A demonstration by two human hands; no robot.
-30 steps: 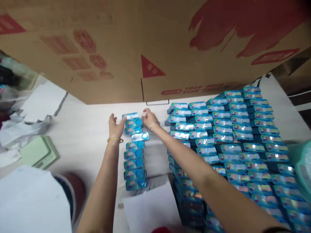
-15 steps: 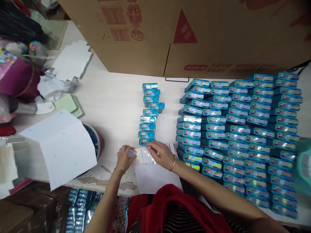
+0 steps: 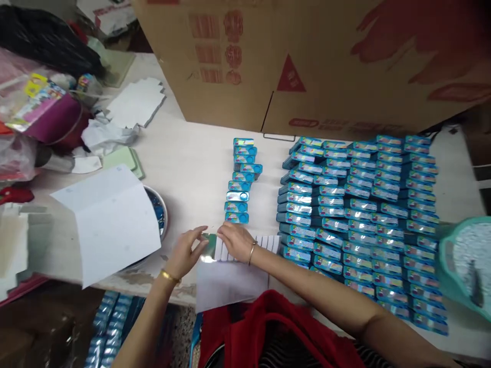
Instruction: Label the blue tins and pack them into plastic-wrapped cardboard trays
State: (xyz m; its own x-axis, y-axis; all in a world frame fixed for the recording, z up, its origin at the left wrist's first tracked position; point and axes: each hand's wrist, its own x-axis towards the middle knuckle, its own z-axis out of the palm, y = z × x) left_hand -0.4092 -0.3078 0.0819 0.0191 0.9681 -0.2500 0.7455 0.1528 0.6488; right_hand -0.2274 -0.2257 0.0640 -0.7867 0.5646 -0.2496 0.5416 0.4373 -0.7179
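My left hand (image 3: 187, 249) has its thumb and forefinger at the left end of a shiny label sheet (image 3: 209, 250), which looks greenish there. My right hand (image 3: 238, 243) lies over the middle of that sheet, its fingertips pinched near the upper edge. Whatever small piece the right fingertips hold is hidden. To the right of the hand, white strips of the sheet show, with dark lines between them. Beneath it lies a white paper (image 3: 230, 286). Just beyond my hands, small flat blue cases (image 3: 237, 207) stand in an uneven column, printed narrow sides up.
Many blue cases (image 3: 362, 217) stand in rows on the right, shiny labels on top. A large cardboard box (image 3: 245, 102) borders the back. A teal basin (image 3: 447, 255) is at far right. On the left, white paper (image 3: 115, 230) partly covers a round tub (image 3: 164, 214).
The view has shifted somewhat. My right hand has moved left along the sheet, uncovering white strips to its right. My left hand has moved slightly left, and the sheet's left end looks greener.
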